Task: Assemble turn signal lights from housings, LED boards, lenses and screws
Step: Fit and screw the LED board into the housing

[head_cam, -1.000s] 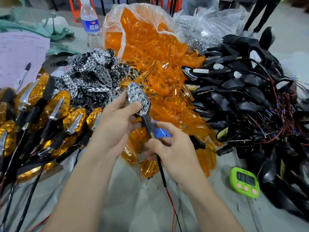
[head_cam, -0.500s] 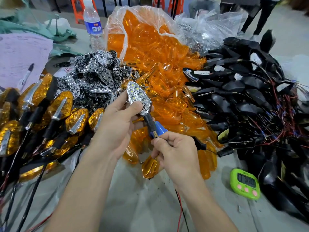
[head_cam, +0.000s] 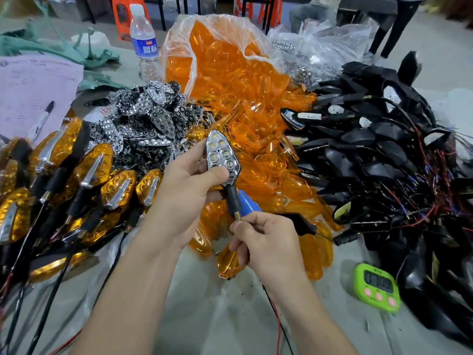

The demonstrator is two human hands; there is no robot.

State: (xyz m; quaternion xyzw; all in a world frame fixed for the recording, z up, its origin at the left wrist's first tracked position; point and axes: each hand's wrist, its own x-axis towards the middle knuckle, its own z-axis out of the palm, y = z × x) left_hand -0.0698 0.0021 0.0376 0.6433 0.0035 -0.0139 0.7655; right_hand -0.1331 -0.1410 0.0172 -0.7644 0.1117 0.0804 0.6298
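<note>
Small assembly workshop, judging by bulk parts heaped on one table (head_cam: 204, 316): orange lenses (head_cam: 230, 103) spilling from a plastic bag (head_cam: 184, 39) far centre, black wired housings (head_cam: 371, 155) right, chrome reflectors (head_cam: 148, 124) and assembled lights (head_cam: 76, 175) left, green timer (head_cam: 377, 288) near right.

The left hand (head_cam: 186, 190) covers the left side of the turn signal light (head_cam: 222, 155), and its wires (head_cam: 277, 329) vanish inside the right hand (head_cam: 268, 242). A blue object (head_cam: 248, 205) behind the stem is mostly hidden — kind unclear. Upper left, the frame edge cuts the paper sheet (head_cam: 33, 98) — its print is too small to read.
</note>
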